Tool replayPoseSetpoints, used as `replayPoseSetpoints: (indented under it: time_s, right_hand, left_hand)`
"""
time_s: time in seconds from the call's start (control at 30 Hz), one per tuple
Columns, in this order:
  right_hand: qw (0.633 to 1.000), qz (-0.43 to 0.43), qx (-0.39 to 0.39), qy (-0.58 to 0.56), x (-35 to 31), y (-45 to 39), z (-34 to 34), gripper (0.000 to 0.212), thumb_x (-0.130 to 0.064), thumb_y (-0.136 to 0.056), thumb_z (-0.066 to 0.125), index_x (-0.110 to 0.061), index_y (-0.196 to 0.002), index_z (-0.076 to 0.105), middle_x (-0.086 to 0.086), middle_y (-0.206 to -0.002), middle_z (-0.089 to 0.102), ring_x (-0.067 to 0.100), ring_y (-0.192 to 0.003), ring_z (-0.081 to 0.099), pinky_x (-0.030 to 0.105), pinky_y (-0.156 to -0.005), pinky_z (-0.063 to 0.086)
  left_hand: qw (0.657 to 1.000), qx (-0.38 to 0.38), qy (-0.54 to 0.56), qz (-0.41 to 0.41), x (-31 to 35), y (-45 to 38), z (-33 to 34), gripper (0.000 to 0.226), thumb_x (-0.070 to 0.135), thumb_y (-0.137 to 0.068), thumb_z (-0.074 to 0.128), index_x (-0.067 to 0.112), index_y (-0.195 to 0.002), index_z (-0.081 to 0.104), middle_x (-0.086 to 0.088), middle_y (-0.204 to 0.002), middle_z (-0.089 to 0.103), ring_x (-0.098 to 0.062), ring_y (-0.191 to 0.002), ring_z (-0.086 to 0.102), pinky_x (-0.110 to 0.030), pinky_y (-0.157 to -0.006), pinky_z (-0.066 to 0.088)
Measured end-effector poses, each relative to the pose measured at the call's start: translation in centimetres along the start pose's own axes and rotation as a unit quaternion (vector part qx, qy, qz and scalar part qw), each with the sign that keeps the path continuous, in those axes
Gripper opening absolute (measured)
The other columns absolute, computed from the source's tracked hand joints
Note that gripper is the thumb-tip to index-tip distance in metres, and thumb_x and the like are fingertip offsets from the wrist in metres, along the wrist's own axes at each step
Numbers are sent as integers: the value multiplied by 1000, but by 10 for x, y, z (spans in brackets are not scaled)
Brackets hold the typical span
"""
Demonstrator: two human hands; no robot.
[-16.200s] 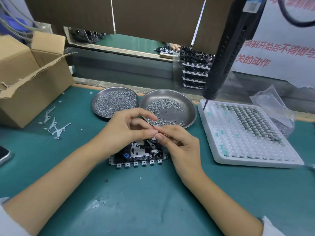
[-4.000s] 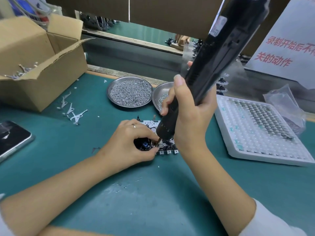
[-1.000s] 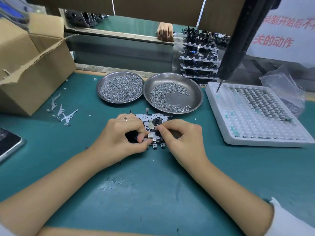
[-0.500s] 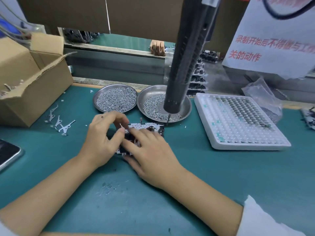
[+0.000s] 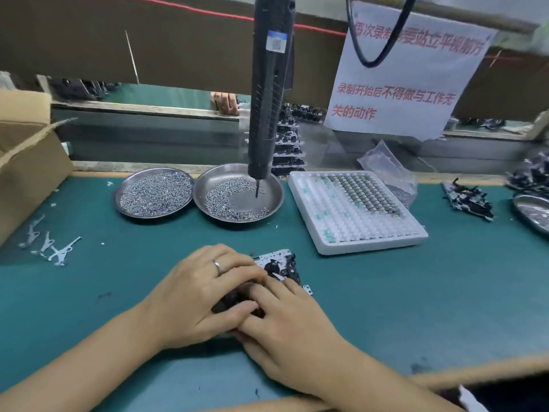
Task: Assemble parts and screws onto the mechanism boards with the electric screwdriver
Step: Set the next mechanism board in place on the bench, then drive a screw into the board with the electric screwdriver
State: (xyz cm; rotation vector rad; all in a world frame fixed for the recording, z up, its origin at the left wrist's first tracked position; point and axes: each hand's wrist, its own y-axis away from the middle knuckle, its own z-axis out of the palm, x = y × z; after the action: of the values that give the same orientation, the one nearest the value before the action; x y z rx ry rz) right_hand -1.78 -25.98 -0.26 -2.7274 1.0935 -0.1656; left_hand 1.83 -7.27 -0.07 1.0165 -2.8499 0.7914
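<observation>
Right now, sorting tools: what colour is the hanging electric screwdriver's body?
Black, seen in the head view: the electric screwdriver.

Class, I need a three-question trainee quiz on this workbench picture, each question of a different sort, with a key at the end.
1. True or false: the right hand grips the electric screwdriver.
2. Which steel dish holds more screws? A. left dish B. right dish
3. Fill in: both hands rest on the mechanism ____.

Key: 1 false, it hangs free above the right dish while the left hand and right hand are on the board; 2 A; 3 board.
</observation>
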Motion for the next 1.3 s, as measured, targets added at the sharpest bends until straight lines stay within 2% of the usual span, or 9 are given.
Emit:
replayPoseSetpoints:
  time_s: [0.2, 0.4, 0.6, 0.7, 0.8, 0.93, 1.03, 1.13, 1.3]
  right_hand:
    - [996, 81, 19, 42, 32, 60, -11, 26, -39, -80, 50, -27, -93, 69, 2, -92, 63, 23, -89, 60, 30, -73, 52]
    - [976, 184, 72, 92, 72, 116, -16, 27, -28, -87, 46, -12, -81, 67, 11, -91, 66, 32, -93, 65, 38, -70, 55]
    - [929, 322, 60, 172, 136, 152, -26, 10, -6, -79, 72, -5, -90, 72, 15, -105, 70, 36, -103, 65, 47, -76, 55]
    - [878, 428, -60, 206, 163, 159, -29, 35, -15, -93, 52, -21, -128, 54, 7, -148, 39, 25, -136, 36, 42, -104, 35]
    - [821, 500, -146, 234, 163, 141, -38, 46, -18, -91, 46, -25, -137, 39, 11, -158, 8, 31, -141, 19, 44, -110, 25]
    - [911, 386, 1, 143, 128, 94, -32, 27, -4, -80, 59, -4, -106, 65, 19, -122, 58, 35, -106, 58, 43, -83, 49]
    - [964, 213, 152, 43, 81, 53, -23, 17, -9, -78, 60, -7, -90, 71, 6, -80, 69, 29, -67, 64, 34, -54, 52]
    - [969, 124, 214, -21, 55, 6, -9, 28, -17, -82, 52, -5, -100, 71, 5, -77, 69, 27, -64, 63, 32, -52, 51]
    - [955, 133, 209, -163, 47, -66, 13, 31, -11, -86, 58, -10, -117, 65, 4, -91, 69, 27, -81, 62, 41, -64, 51]
  left_hand:
    - [990, -119, 37, 58, 42, -41, 27, 65, 61, -94, 32, 22, -145, 36, 6, -143, 46, -11, -128, 43, -29, -104, 38]
    - [980, -178, -2, 84, 81, -89, 68, 74, 66, -93, 23, 30, -152, -4, 4, -160, 5, -14, -146, 10, -34, -116, 14]
    - [978, -190, -37, 77, 97, -117, 85, 65, 62, -95, 22, 38, -150, -2, 0, -161, 6, -18, -146, 9, -42, -116, 3]
    - [976, -201, -52, 66, 94, -115, 85, 63, 62, -95, 22, 39, -150, 1, 1, -160, 7, -18, -146, 9, -44, -116, 2]
    - [974, -213, -65, 37, 87, -108, 80, 61, 61, -96, 19, 40, -149, -1, 1, -160, 6, -17, -146, 8, -44, -116, 0]
    - [983, -150, -100, 12, 69, -95, 61, 59, 58, -97, 19, 31, -149, 21, -1, -150, 35, -19, -136, 33, -40, -112, 21]
    - [997, -7, -76, -6, 51, -83, 43, 45, 41, -93, 35, 14, -116, 62, -4, -97, 66, -25, -89, 63, -38, -82, 48]
    - [989, 110, -59, -84, 22, -69, 26, 29, 29, -83, 46, 8, -89, 65, -1, -75, 63, -25, -72, 63, -36, -72, 42]
    - [970, 146, -153, -118, -30, -60, -4, 27, 22, -77, 46, 6, -84, 66, -7, -78, 63, -30, -73, 61, -39, -71, 41]
